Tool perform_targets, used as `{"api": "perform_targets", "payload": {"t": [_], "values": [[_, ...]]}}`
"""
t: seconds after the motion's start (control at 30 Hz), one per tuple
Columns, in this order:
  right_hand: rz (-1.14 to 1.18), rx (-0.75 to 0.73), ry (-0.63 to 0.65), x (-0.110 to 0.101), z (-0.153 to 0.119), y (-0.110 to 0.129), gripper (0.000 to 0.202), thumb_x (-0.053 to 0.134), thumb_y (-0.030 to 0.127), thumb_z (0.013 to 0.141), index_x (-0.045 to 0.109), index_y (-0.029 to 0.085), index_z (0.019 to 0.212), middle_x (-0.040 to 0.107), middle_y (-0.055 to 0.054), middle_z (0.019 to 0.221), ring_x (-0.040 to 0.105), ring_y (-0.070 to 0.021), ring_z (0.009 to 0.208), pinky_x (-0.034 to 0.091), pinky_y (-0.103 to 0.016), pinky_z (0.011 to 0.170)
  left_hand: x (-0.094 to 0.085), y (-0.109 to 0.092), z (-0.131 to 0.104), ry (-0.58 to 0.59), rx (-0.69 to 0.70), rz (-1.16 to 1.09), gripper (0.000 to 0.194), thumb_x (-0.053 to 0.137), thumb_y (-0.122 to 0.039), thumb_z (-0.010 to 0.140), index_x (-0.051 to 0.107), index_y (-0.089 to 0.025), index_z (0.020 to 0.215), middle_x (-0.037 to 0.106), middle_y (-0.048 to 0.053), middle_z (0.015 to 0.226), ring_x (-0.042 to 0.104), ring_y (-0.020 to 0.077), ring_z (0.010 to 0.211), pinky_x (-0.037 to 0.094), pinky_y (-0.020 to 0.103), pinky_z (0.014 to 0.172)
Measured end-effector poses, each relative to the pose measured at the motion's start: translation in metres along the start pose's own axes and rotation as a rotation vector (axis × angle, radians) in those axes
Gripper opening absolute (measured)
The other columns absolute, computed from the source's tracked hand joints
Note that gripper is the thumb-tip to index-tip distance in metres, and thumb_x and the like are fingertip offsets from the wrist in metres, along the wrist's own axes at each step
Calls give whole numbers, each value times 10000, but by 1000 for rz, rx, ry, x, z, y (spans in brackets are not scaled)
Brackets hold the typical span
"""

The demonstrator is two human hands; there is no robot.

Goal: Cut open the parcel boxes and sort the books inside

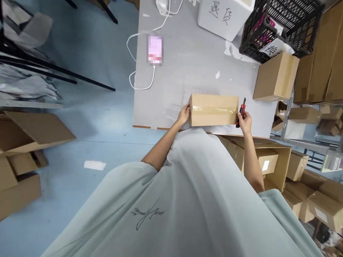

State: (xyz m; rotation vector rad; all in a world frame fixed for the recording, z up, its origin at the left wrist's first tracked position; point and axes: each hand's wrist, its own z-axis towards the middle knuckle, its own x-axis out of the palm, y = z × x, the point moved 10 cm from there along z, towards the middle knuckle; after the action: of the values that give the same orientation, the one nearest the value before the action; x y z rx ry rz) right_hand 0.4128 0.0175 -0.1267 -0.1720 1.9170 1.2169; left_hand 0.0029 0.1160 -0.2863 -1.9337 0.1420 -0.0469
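Right hand [245,123] tight round red cutter [242,110] — taped box [214,111] alongside, carton [276,77] and crate [301,25] beyond.

Cardboard box [214,111]: plain brown, oblong, closed, edges straight. Long side ran left to right, close to near edge of grey table [182,76]; whether resting on tabletop or slightly raised could not be told. Clear, shiny tape [209,108] ran lengthwise along upward-facing side, slightly wrinkled.

Utility knife [242,109]: slim, red and black, gripped in right hand [245,124] just beside box's right end, crosswise to box's length, narrow dark tip pointing away from person.
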Motion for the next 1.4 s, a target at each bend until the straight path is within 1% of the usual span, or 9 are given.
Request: {"api": "perform_targets", "payload": {"t": [0.1,0.17,0.23,0.33,0.47,0.6,0.73,1.0,1.4], "values": [[-177,-160,-56,-17,-3,33,605,700,688,985,700,184,1319,818,-152,1168,752,-338,1080,596,-526,1089,-15,-3,-10,29,-35,-10,554,630,-488,1103,690,-99,1494,668,249,1648,653,327,1528,450,534,1360],[-248,-282,1,-14,-8,66,631,688,641,1030,664,195,1477,819,-152,1255,761,-339,1111,599,-521,1099,-27,-22,-22,45,25,-20,645,661,-561,1098,637,-149,1593,583,221,1742,604,338,1590,459,511,1362],[-304,-430,168,5,-21,107,649,662,570,1062,613,221,1608,800,-148,1383,761,-344,1176,600,-512,1107,-34,-49,-37,88,138,14,764,701,-670,1061,583,-222,1668,522,187,1794,546,363,1641,491,523,1341],[-514,-645,457,50,-52,164,641,568,451,1104,574,236,1708,770,-154,1457,750,-353,1210,607,-483,1049,-28,-83,-54,194,296,137,896,762,-753,986,539,-288,1719,459,167,1832,415,395,1727,506,561,1327],[-939,-804,695,101,-83,202,659,468,293,1138,483,326,1796,764,-127,1395,737,-295,1097,547,-360,831,-16,-88,-58,282,322,219,857,787,-689,980,561,-299,1710,404,176,1858,371,417,1749,452,622,1365],[-1192,-924,796,132,-94,216,696,406,213,1151,413,400,1822,741,-112,1436,706,-262,1067,440,-334,755,-15,-72,-55,304,256,196,853,798,-649,980,561,-289,1716,383,184,1865,362,414,1756,452,608,1367],[-1304,-986,866,145,-97,218,718,394,156,1143,412,384,1823,723,-131,1462,693,-257,1051,403,-343,757,-16,-67,-60,345,237,143,898,802,-714,970,554,-297,1726,434,178,1836,367,417,1751,509,576,1323],[-1337,-997,894,146,-100,226,699,387,130,1143,455,350,1803,725,-147,1458,667,-263,1070,424,-354,803,-13,-70,-62,361,270,89,847,786,-655,997,539,-319,1734,508,149,1792,478,411,1681,546,560,1284],[-1379,-1043,955,153,-130,248,760,330,77,1120,339,277,1854,725,-201,1457,664,-305,1136,447,-402,840,-11,-69,-59,414,247,112,852,772,-606,1002,506,-317,1758,485,143,1807,443,416,1703,551,568,1279]]}}
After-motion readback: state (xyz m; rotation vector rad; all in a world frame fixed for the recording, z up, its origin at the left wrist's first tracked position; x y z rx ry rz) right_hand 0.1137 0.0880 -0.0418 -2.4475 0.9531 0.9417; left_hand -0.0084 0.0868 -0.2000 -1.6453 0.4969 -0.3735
